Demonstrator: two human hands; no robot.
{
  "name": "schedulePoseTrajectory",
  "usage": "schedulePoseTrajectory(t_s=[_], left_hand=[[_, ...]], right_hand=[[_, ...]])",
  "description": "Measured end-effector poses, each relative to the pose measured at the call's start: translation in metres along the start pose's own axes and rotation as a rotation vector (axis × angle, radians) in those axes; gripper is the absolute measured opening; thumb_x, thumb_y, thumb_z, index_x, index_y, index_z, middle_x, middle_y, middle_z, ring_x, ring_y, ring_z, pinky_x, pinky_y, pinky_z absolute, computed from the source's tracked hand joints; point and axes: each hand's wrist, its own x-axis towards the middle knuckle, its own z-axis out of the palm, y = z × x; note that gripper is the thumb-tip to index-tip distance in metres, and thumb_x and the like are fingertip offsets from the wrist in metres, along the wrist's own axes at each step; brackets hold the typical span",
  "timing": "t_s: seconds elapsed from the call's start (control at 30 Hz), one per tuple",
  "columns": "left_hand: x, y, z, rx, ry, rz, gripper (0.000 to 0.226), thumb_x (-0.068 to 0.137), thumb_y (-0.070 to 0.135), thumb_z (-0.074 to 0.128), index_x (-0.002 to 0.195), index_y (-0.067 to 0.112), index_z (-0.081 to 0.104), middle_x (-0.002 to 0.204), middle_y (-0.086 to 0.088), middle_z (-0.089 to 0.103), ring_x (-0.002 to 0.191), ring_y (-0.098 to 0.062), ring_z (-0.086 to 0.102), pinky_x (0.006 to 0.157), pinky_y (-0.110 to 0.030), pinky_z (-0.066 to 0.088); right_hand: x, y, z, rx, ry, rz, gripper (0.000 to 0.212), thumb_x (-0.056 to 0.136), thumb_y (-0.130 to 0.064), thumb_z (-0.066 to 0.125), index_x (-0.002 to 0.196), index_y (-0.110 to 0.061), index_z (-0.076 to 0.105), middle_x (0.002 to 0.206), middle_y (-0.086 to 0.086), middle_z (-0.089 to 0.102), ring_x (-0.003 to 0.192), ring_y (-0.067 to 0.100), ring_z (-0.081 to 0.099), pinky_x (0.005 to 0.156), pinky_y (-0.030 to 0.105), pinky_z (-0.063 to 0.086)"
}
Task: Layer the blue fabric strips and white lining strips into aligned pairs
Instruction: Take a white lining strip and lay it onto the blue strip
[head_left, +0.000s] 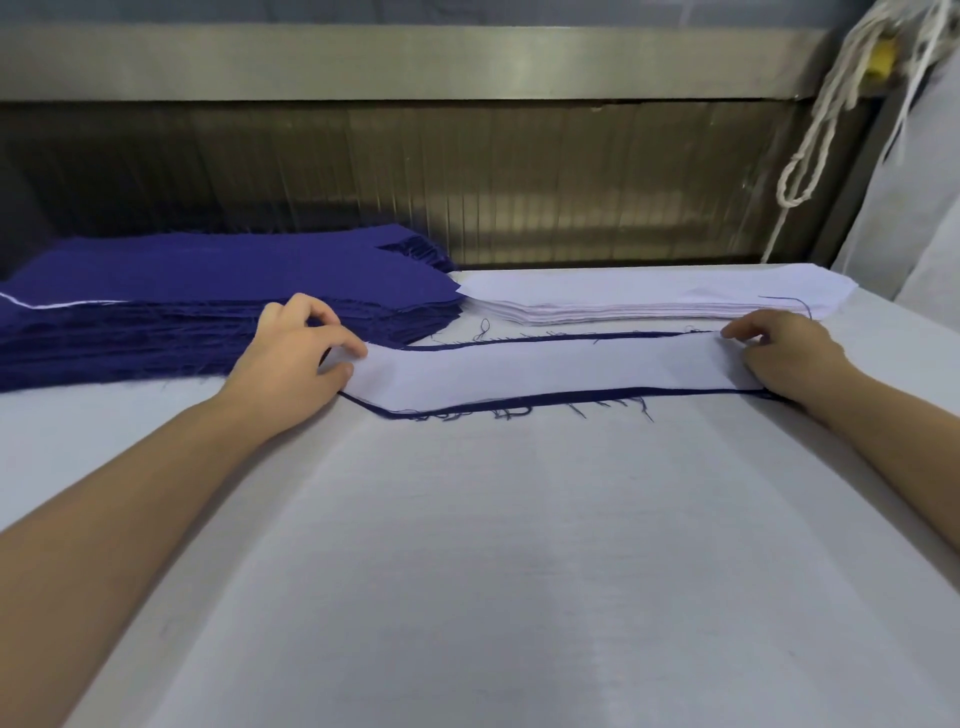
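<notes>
On the blue fabric strip, the white lining strip lies sideways; left hand and right hand pinch its ends.

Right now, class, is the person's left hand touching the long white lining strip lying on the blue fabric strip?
Touching. The head view shows the left hand pinching the left end of the long white lining strip, no gap.

Near table open; blue stack, white stack block beyond.
</notes>
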Motion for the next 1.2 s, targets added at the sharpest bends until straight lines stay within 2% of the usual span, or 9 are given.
schedulePoseTrajectory(t_s=[0.23, 0.4, 0.53, 0.77, 0.93, 1.07, 1.2], left_hand=[[0.0, -0.001, 0.001, -0.044, 0.016, -0.004, 0.023, 0.089, 0.012, 0.06, 0.109, 0.022, 0.066, 0.108, 0.009, 0.038, 0.099, -0.008, 0.023, 0.079, -0.027, 0.029], [0.014, -0.002, -0.003, -0.091, 0.146, -0.01, 0.027, 0.089, 0.006, 0.056, 0.113, 0.016, 0.062, 0.111, -0.003, 0.051, 0.105, -0.023, 0.039, 0.088, -0.03, 0.035], [0.034, -0.004, -0.004, -0.034, 0.176, -0.015, 0.024, 0.09, 0.008, 0.056, 0.112, 0.014, 0.062, 0.112, -0.008, 0.057, 0.107, -0.031, 0.046, 0.092, -0.04, 0.041], [0.085, -0.011, 0.0, -0.059, 0.2, -0.154, 0.023, 0.092, 0.019, 0.055, 0.114, 0.017, 0.061, 0.119, -0.009, 0.054, 0.111, -0.031, 0.045, 0.091, -0.035, 0.036], [0.116, -0.021, 0.005, -0.077, 0.115, -0.249, 0.026, 0.091, 0.022, 0.057, 0.115, 0.016, 0.063, 0.124, -0.008, 0.056, 0.12, -0.032, 0.045, 0.096, -0.042, 0.041], [0.122, -0.031, 0.002, -0.012, 0.07, -0.184, 0.024, 0.093, 0.026, 0.054, 0.114, 0.017, 0.063, 0.12, -0.008, 0.057, 0.112, -0.031, 0.051, 0.089, -0.044, 0.046], [0.116, -0.04, -0.003, 0.105, 0.035, -0.13, 0.027, 0.094, 0.032, 0.051, 0.117, 0.02, 0.06, 0.12, -0.007, 0.053, 0.107, -0.029, 0.052, 0.085, -0.046, 0.048]], right_hand=[[-0.008, -0.02, 0.011, -0.098, 0.05, -0.14, 0.032, 0.088, -0.005, 0.046, 0.107, -0.019, 0.067, 0.124, 0.011, 0.058, 0.116, 0.037, 0.046, 0.096, 0.043, 0.035], [-0.012, -0.054, 0.027, -0.101, 0.016, -0.327, 0.03, 0.089, -0.006, 0.049, 0.11, -0.019, 0.065, 0.13, 0.005, 0.053, 0.123, 0.031, 0.037, 0.099, 0.038, 0.026], [-0.005, -0.092, 0.041, -0.086, -0.027, -0.433, 0.03, 0.089, -0.006, 0.049, 0.112, -0.018, 0.065, 0.129, 0.005, 0.053, 0.122, 0.03, 0.039, 0.099, 0.037, 0.029], [0.023, -0.183, 0.08, 0.018, -0.016, -0.583, 0.034, 0.092, -0.004, 0.044, 0.117, -0.016, 0.063, 0.127, 0.005, 0.054, 0.12, 0.028, 0.043, 0.102, 0.037, 0.037], [0.039, -0.237, 0.107, -0.003, -0.019, -0.672, 0.04, 0.095, -0.007, 0.038, 0.126, -0.02, 0.059, 0.13, 0.005, 0.053, 0.12, 0.03, 0.044, 0.099, 0.038, 0.037], [0.05, -0.268, 0.122, -0.078, -0.018, -0.759, 0.042, 0.097, -0.011, 0.038, 0.134, -0.025, 0.052, 0.134, 0.004, 0.048, 0.122, 0.03, 0.04, 0.099, 0.038, 0.032], [0.061, -0.289, 0.129, -0.13, -0.039, -0.797, 0.038, 0.097, -0.016, 0.044, 0.131, -0.03, 0.054, 0.135, 0.002, 0.047, 0.124, 0.029, 0.037, 0.101, 0.039, 0.029]])
